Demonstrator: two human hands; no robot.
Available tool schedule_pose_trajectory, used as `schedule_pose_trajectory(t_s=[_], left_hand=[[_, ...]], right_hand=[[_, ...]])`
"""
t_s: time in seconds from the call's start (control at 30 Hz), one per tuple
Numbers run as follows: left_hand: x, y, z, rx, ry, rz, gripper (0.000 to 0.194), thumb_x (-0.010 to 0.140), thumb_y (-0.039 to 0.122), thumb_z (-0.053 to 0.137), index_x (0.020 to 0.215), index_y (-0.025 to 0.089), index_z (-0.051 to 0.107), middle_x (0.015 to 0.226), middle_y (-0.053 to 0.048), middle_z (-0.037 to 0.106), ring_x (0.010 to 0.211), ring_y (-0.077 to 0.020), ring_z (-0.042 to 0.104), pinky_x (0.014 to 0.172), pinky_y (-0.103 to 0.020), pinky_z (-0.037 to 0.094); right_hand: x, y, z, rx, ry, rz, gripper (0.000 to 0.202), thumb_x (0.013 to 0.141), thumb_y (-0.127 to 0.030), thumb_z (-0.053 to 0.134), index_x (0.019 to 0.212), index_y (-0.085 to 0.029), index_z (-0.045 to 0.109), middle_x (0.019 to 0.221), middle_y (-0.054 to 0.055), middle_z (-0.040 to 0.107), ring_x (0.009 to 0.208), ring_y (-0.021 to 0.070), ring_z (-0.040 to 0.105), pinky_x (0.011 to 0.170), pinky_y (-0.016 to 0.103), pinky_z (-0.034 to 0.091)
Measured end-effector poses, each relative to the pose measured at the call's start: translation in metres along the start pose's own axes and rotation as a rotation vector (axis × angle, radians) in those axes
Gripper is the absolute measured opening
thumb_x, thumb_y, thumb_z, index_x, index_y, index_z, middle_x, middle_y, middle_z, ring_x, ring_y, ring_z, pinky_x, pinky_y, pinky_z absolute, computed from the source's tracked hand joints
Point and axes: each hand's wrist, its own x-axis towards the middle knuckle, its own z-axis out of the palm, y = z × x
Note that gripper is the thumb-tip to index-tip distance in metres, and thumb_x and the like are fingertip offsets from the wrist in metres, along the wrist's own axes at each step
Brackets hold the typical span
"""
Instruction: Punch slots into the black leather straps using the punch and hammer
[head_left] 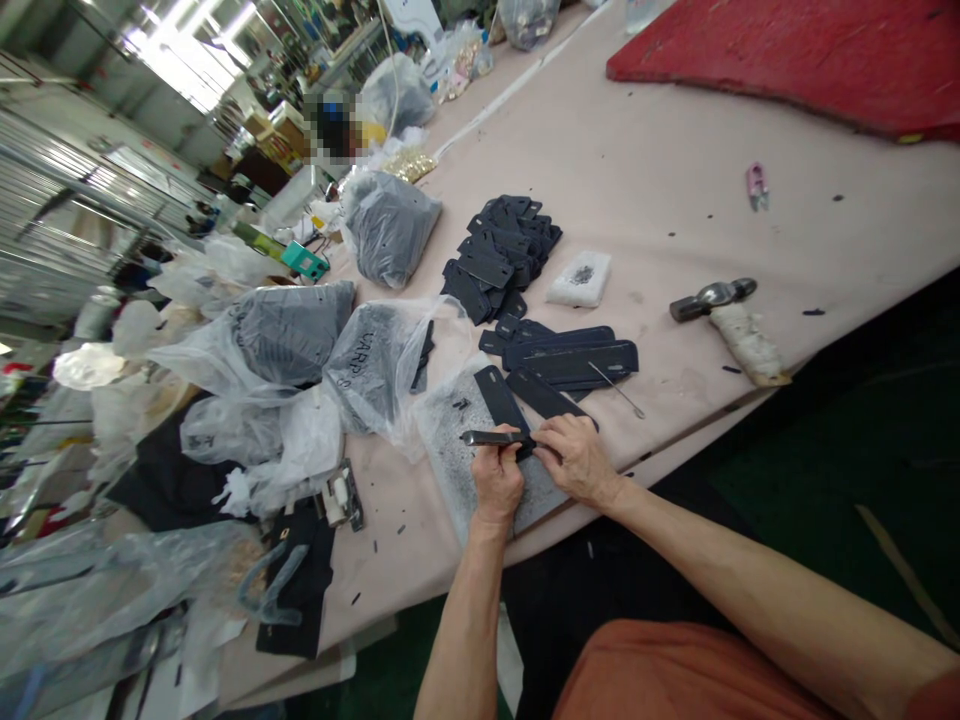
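Observation:
My left hand (499, 485) is closed around a dark metal punch (489, 438), which lies nearly level with one end pointing left. Close by on the right, the fingertips of my right hand (581, 458) are pinched together at the punch's other end, around something small and dark that I cannot make out. Both hands are over a worn, speckled grey board (442, 440) at the table's edge. Beside them a dark strip with a slot (499, 395) rests on the board, and another dark strip (547, 395) slants next to my right hand.
Behind lie stacked long dark strips (570, 360), a thin metal pick (619, 390), a white block (579, 280) and a heap of dark pieces (499, 255). A hammer (712, 295) and pink snips (757, 187) lie right; filled plastic bags (292, 330) crowd the left.

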Motion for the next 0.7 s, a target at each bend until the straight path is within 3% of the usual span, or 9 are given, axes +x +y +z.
schedule_pose_trajectory(t_s=[0.7], left_hand=[[-0.0028,0.0014,-0.0046,-0.060,0.049,-0.036,0.015,0.091,0.022,0.052,0.097,0.019,0.066,0.093,-0.005,0.073,0.088,-0.0187,0.069,0.083,-0.034,0.055]], right_hand=[[-0.0002,-0.0004,0.0008,-0.009,0.005,-0.004,0.016,0.087,-0.022,0.060,0.100,-0.021,0.068,0.096,0.006,0.065,0.087,0.0214,0.053,0.079,0.037,0.032]])
